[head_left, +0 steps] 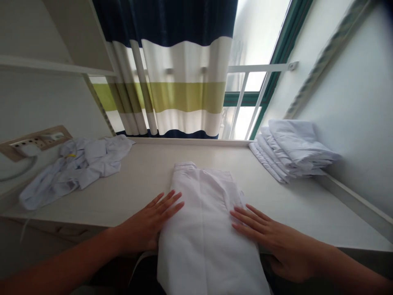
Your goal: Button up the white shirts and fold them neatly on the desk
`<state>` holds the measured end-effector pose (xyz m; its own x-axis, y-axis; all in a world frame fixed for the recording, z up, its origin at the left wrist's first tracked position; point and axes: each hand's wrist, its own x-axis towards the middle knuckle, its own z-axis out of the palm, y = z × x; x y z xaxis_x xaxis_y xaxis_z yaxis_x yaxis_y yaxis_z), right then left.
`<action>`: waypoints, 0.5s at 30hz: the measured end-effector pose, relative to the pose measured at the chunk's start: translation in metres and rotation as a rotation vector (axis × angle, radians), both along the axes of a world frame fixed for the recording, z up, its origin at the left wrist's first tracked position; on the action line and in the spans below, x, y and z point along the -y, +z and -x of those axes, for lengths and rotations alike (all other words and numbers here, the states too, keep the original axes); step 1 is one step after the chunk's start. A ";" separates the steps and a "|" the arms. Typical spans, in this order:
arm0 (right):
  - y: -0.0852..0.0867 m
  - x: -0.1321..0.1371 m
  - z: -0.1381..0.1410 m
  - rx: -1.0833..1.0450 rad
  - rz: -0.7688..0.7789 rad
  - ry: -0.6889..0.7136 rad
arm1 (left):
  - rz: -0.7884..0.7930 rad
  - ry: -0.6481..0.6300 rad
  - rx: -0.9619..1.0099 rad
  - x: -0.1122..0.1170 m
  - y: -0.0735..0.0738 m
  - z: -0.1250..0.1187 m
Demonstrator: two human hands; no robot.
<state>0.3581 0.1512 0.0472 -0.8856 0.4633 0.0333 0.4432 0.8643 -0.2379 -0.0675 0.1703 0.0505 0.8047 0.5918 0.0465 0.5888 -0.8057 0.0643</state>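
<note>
A white garment [208,246] lies lengthwise in front of me, partly folded. Its far end, with what looks like a waistband or hem, rests on the white tabletop, while the near end hangs over the front edge toward me. On its left edge my left hand [153,221] lies flat, fingers stretched out. My right hand [270,233] touches the right edge, its fingers spread and straight. Neither hand grips the cloth. The garment's lowest part runs out of the picture.
A stack of folded white cloth [294,151] sits at the back right against the wall. To the left lies a crumpled white garment [82,164], near a power socket strip [39,141] with plugs. Behind the tabletop [147,164] hang a striped curtain [184,94] and a white rail [260,68].
</note>
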 end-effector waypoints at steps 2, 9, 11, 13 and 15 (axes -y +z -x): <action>-0.009 -0.002 0.008 0.049 -0.109 -0.010 | 0.032 -0.008 -0.004 -0.007 -0.002 -0.015; -0.026 -0.011 0.025 0.048 -0.313 -0.030 | 0.054 -0.061 0.050 -0.011 -0.009 -0.020; -0.021 -0.009 0.025 0.008 -0.257 -0.015 | 0.062 -0.078 0.061 -0.007 -0.009 -0.012; -0.017 -0.006 0.025 -0.042 -0.160 -0.007 | 0.080 -0.094 0.115 -0.004 -0.011 -0.006; -0.016 -0.005 0.025 -0.122 -0.041 -0.029 | 0.092 -0.079 0.246 -0.002 -0.014 -0.002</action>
